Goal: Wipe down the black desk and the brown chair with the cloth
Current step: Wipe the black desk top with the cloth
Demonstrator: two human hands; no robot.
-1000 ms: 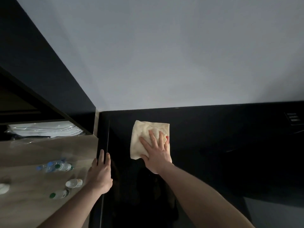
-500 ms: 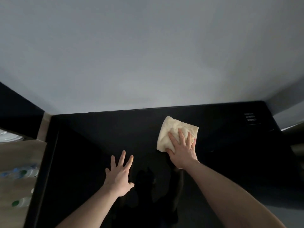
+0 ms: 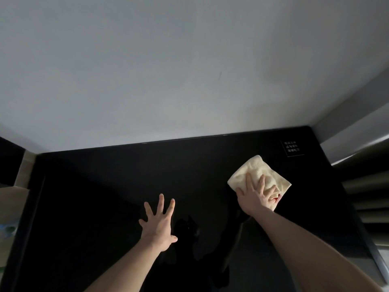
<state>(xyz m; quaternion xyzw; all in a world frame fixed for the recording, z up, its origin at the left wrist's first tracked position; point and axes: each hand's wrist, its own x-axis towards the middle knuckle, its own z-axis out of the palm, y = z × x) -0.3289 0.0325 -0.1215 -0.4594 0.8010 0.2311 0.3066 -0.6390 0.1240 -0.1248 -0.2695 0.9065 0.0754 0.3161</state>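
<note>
The glossy black desk [image 3: 101, 199] fills the lower part of the head view, backed by a pale wall. A folded cream cloth [image 3: 255, 172] lies on the desk's right side. My right hand [image 3: 255, 197] presses flat on the cloth with its fingers spread and straight. My left hand [image 3: 159, 223] rests palm down on the bare desk near the middle, fingers fanned out, holding nothing. The brown chair is out of view.
A small black sign with white lettering [image 3: 292, 148] sits at the desk's back right corner. Grey slatted surfaces [image 3: 366, 199] run along the right edge. A wooden shelf [image 3: 12, 205] with bottles shows at the far left edge.
My right hand has slid the cloth from the desk's left side to the right. My left hand left the desk's left edge and now lies flat near the middle.
</note>
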